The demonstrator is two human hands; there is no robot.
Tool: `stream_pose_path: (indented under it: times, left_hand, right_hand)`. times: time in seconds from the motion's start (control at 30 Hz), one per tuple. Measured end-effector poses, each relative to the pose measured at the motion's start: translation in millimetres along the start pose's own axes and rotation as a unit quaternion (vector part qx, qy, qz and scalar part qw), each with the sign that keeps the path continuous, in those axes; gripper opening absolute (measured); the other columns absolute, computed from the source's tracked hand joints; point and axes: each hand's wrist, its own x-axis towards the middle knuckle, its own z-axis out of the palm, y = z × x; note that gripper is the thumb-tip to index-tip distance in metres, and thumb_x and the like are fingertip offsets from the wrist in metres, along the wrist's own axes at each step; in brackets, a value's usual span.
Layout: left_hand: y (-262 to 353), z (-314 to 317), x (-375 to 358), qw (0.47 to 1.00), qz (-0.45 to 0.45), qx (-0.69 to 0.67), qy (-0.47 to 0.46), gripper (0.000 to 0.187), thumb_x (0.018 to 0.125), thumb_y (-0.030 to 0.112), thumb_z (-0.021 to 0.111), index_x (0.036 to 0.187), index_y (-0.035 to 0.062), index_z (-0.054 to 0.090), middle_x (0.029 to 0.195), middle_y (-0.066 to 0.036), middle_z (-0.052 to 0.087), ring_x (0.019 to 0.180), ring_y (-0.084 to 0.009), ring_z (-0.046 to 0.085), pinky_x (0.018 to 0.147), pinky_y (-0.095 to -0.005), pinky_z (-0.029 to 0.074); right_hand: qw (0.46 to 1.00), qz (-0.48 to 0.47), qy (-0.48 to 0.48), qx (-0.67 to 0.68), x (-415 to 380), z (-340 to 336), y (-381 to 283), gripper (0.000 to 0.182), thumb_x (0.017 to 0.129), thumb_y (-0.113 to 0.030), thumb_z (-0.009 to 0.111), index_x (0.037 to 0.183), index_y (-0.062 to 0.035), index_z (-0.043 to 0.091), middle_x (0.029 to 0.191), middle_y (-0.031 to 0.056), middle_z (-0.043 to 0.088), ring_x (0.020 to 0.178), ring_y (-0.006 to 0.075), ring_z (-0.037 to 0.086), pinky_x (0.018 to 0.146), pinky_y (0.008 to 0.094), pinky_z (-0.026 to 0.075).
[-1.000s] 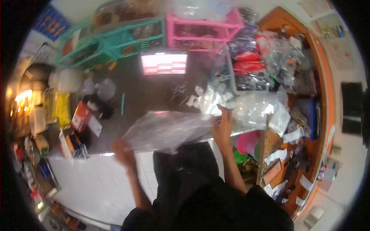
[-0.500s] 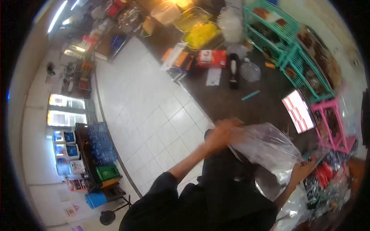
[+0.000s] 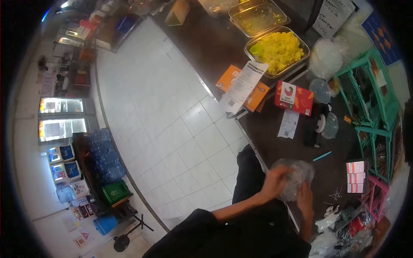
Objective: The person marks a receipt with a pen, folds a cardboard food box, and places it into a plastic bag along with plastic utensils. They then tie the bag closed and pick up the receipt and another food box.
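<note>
Seen from the head camera, left to right. At left, the pale tiled floor [image 3: 185,129] runs up to the long edge of a dark surface [image 3: 279,146]. An orange box [image 3: 259,96] stands near that edge, a long printed paper [image 3: 243,88] lying over it. Below, the left hand [image 3: 275,182] reaches in over the edge, its fingers curled toward a clear plastic bag; blur hides whether they pinch it. Farther back is yellow food [image 3: 284,49] in a metal tray, with a red box [image 3: 303,101] and a paper slip [image 3: 288,124] on its nearer side.

The bag [image 3: 303,170], bunched and see-through, lies between and behind the two hands, just inside the edge; whether it rests on the surface or is held above it cannot be told. The right hand [image 3: 305,200] is against its nearer side, fingers almost straight and close together; any pinch is hidden.

Farther right come a blue pen [image 3: 322,156], thin white sticks [image 3: 336,194], a lit screen [image 3: 355,177], a green basket [image 3: 365,86] and a pink basket [image 3: 376,193].

Likely faults: the thin film could slip or tear if pulled unevenly; being so near the edge, the bag could slide floorward if both hands let go; a wide rightward sweep could scatter the sticks.
</note>
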Motion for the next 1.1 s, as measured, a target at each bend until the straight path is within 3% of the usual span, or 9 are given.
stream_pose_path:
  times: [0.1,0.2,0.27,0.5,0.6,0.73,0.83,0.9,1.1]
  left_hand:
    - [12.2,-48.0,17.0,0.997,-0.028,0.055,0.049,0.032,0.079,-0.002,0.062,0.111,0.0014,0.065,0.099,-0.016,0.064,0.095,-0.0362,0.064,0.083,-0.039,0.052]
    - [20.2,-56.9,13.1,0.99,0.03,0.132,-0.048,0.032,0.08,-0.002,0.062,0.112,0.0032,0.064,0.101,-0.015,0.062,0.094,-0.0359,0.063,0.076,-0.0389,0.051]
    - [25.3,-52.6,8.6,0.99,0.008,0.044,-0.135,0.032,0.079,-0.001,0.062,0.111,0.0035,0.063,0.107,-0.016,0.06,0.096,-0.0361,0.062,0.075,-0.0398,0.051]
    - [52.9,-41.5,7.9,0.817,0.233,0.343,-0.4,0.043,0.089,0.014,0.058,0.13,0.003,0.057,0.146,-0.025,0.04,0.093,-0.0324,0.067,0.091,-0.0437,0.053]
    - [25.6,16.1,22.3,0.759,0.026,0.561,-0.331,0.069,0.084,0.026,0.06,0.137,-0.0119,0.038,0.087,-0.021,0.068,0.064,-0.0214,0.067,0.057,-0.0371,0.053]
    - [24.2,52.5,71.9,0.767,0.196,0.553,-0.261,0.027,0.084,0.012,0.057,0.107,0.0098,0.072,0.142,-0.018,0.048,0.075,-0.0285,0.066,0.062,-0.0397,0.054]
    - [19.0,96.0,52.0,0.617,0.483,0.588,-0.199,0.043,0.086,0.017,0.059,0.129,0.0097,0.061,0.16,-0.013,0.021,0.117,-0.0328,0.057,0.083,-0.0455,0.052]
    - [28.6,118.0,42.8,0.685,0.206,0.588,-0.378,0.046,0.085,0.005,0.055,0.131,0.0041,0.057,0.157,-0.018,0.025,0.104,-0.044,0.063,0.079,-0.0523,0.053]
    - [4.4,210.1,-2.4,0.646,0.199,0.62,-0.398,0.048,0.081,0.0,0.053,0.128,0.0063,0.058,0.145,-0.024,0.041,0.096,-0.0459,0.063,0.08,-0.0527,0.051]
  right_hand:
    - [0.937,0.104,-0.258,-0.21,4.3,-51.4,-37.0,0.03,0.091,-0.024,0.057,0.113,-0.0049,0.063,0.112,0.0238,0.064,0.108,0.042,0.059,0.092,0.055,0.046]
    - [0.947,-0.028,-0.247,-0.202,0.9,-35.5,-64.4,0.036,0.088,-0.027,0.061,0.117,-0.0047,0.061,0.117,0.024,0.062,0.113,0.0417,0.057,0.096,0.0525,0.045]
    - [0.968,0.121,-0.119,0.183,4.8,62.2,-22.5,0.048,0.086,-0.03,0.065,0.126,-0.0059,0.057,0.125,0.0238,0.057,0.12,0.0396,0.053,0.101,0.049,0.042]
    - [0.981,0.097,-0.144,-0.086,5.5,-26.0,-39.4,0.069,0.076,-0.031,0.076,0.134,-0.0047,0.05,0.127,0.0228,0.057,0.119,0.0377,0.053,0.102,0.0496,0.04]
    - [0.981,0.124,-0.089,-0.123,-23.3,-38.1,-38.4,0.077,0.072,-0.03,0.081,0.136,-0.0038,0.048,0.126,0.0225,0.057,0.118,0.037,0.054,0.101,0.0502,0.04]
    - [0.98,0.108,0.033,-0.166,-61.7,-5.2,6.7,0.062,0.082,-0.021,0.066,0.138,-0.0025,0.047,0.13,0.023,0.054,0.123,0.0364,0.05,0.108,0.0536,0.03]
    - [0.965,0.123,0.114,-0.201,-94.2,8.9,53.9,0.06,0.08,-0.02,0.064,0.135,-0.0013,0.052,0.137,0.0228,0.05,0.128,0.0373,0.049,0.113,0.0561,0.025]
    - [0.993,0.056,0.098,-0.037,-93.9,24.7,95.0,0.054,0.083,-0.018,0.062,0.133,-0.0014,0.054,0.138,0.0226,0.05,0.129,0.0355,0.048,0.112,0.0532,0.028]
    - [0.874,-0.215,0.071,0.429,-149.9,-75.2,173.0,0.033,0.095,-0.016,0.054,0.124,-0.0011,0.061,0.13,0.0194,0.058,0.124,0.0285,0.054,0.105,0.042,0.041]
